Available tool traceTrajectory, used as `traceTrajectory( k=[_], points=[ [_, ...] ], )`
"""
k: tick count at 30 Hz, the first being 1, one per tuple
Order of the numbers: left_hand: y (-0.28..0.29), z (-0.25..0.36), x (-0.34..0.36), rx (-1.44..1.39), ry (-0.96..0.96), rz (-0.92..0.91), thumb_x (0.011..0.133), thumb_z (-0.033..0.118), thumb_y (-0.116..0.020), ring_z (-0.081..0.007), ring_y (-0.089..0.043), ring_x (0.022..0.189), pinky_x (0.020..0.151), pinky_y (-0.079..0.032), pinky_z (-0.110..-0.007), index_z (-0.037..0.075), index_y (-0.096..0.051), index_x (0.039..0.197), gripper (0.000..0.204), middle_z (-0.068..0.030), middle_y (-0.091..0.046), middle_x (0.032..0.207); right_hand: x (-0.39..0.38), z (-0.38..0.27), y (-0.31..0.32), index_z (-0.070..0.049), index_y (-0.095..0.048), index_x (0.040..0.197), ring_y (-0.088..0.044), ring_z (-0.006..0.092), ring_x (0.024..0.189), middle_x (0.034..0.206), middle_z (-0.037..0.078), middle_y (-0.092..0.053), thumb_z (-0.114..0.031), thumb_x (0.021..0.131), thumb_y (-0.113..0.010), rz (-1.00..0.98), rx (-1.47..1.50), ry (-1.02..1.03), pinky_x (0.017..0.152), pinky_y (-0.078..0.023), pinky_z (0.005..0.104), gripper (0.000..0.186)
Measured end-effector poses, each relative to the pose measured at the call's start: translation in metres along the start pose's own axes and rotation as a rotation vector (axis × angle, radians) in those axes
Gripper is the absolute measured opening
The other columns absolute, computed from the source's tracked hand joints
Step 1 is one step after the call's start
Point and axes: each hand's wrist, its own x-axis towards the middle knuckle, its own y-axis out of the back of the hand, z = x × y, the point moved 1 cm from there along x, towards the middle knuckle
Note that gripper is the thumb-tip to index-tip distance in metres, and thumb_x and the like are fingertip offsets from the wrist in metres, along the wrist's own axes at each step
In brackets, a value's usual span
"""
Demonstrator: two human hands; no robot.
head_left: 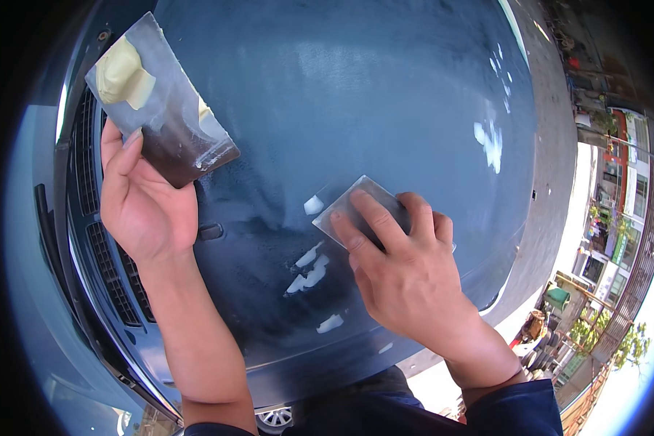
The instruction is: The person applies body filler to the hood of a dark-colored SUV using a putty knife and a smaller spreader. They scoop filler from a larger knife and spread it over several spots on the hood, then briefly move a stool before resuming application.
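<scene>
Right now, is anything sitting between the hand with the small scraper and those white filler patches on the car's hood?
Nothing visible. The right hand presses the flat spreader onto the dark blue hood, with the white filler patches just beside it on bare paint. The left hand holds its putty-loaded board off to the side.

Hands: two, a left hand [142, 196] and a right hand [407, 272], both bare.
Metal spreader blades: two, a larger one [163, 109] gripped in the left hand and a smaller one [356, 211] pressed under the right hand's fingers.
Lumps of yellow filler putty [123, 73] on the larger blade: one big lump, plus a small smear near its edge.
Car bonnets: one, dark blue [356, 87].
Pale filler patches [309, 272] on the bonnet: about eight, some too small to count surely.
Grille vents [109, 269]: one row, beside the left wrist.
</scene>
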Motion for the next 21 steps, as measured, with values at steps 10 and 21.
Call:
traceTrajectory(
  k=[10, 21],
  points=[
    [-0.002, -0.001, 0.000, 0.002, 0.011, -0.012, 0.088, 0.009, -0.044, -0.0271, -0.044, 0.126, 0.107, -0.032, -0.047, -0.001, -0.037, 0.134, 0.047, -0.0151, -0.047, 0.133, -0.003, 0.006, -0.010, -0.015, -0.058, 0.120, -0.047, 0.0373, 0.103, 0.128, 0.006, -0.048, -0.009, 0.072, -0.066, 0.004, -0.058, 0.036, 0.078, -0.037, 0.0439, 0.049],
    [-0.003, -0.001, -0.001, 0.031, 0.003, 0.001, 0.088, 0.010, -0.044, -0.0265, -0.044, 0.125, 0.107, -0.031, -0.046, 0.000, -0.037, 0.134, 0.047, -0.0146, -0.048, 0.131, 0.001, 0.020, -0.006, -0.017, -0.055, 0.125, -0.046, 0.0383, 0.105, 0.130, 0.005, -0.047, -0.009, 0.075, -0.066, 0.013, -0.049, -0.017, 0.081, -0.038, 0.0451, 0.052]
  ],
)
